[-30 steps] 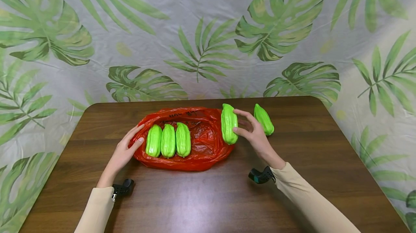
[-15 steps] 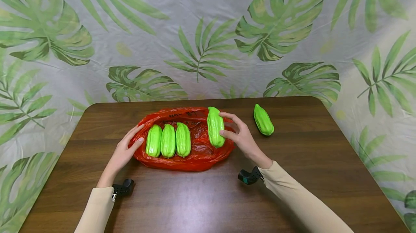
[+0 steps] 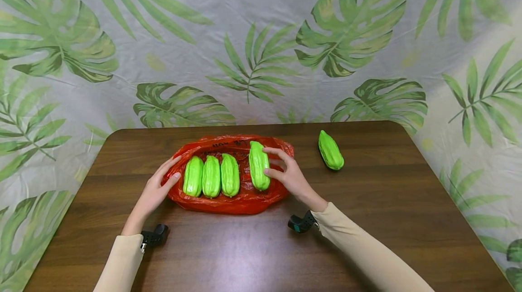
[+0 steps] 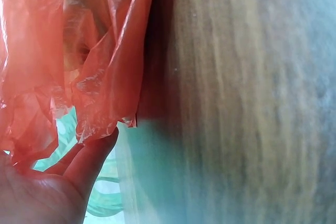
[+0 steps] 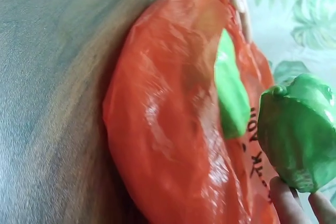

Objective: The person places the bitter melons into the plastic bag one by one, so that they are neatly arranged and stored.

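Observation:
In the head view an opened red plastic bag point(image 3: 228, 206) lies on the table, its mouth facing up. Three bright green ridged gourds point(image 3: 211, 176) lie side by side in its left half. My right hand point(image 3: 289, 174) holds another green gourd point(image 3: 258, 165) between thumb and fingers, over the right half of the bag. That gourd point(image 5: 299, 135) appears close up beside the bag in the right wrist view. My left hand point(image 3: 157, 185) holds the bag's left rim, thumb and fingers spread along it; the left wrist view shows a digit against the red plastic point(image 4: 110, 87).
A further green gourd point(image 3: 331, 150) lies on the brown wooden table point(image 3: 391, 201), right of the bag. Behind the table hangs a leaf-printed cloth point(image 3: 261, 47). Dark writing point(image 3: 230, 142) shows on the bag's far side.
My right hand has carried its gourd leftward and slightly toward me, from the bag's right rim to over its inside. The left hand and the other gourds stay where they were.

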`<act>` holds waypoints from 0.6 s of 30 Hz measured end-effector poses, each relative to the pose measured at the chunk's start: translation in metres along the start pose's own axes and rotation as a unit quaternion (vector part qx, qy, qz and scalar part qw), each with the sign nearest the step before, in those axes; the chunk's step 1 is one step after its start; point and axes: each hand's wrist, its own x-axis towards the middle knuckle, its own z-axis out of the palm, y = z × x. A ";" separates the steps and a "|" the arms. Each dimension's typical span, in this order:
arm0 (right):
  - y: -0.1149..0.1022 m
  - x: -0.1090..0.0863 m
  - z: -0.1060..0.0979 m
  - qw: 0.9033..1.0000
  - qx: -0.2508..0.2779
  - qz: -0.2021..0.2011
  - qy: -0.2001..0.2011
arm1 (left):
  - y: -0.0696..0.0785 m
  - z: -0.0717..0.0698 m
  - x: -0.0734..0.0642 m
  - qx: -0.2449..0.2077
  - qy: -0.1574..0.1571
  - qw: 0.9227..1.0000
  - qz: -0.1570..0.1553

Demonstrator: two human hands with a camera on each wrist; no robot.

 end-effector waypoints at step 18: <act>0.020 0.010 0.024 0.999 -0.018 0.033 -0.009 | -0.005 0.001 0.001 0.005 0.003 1.000 0.010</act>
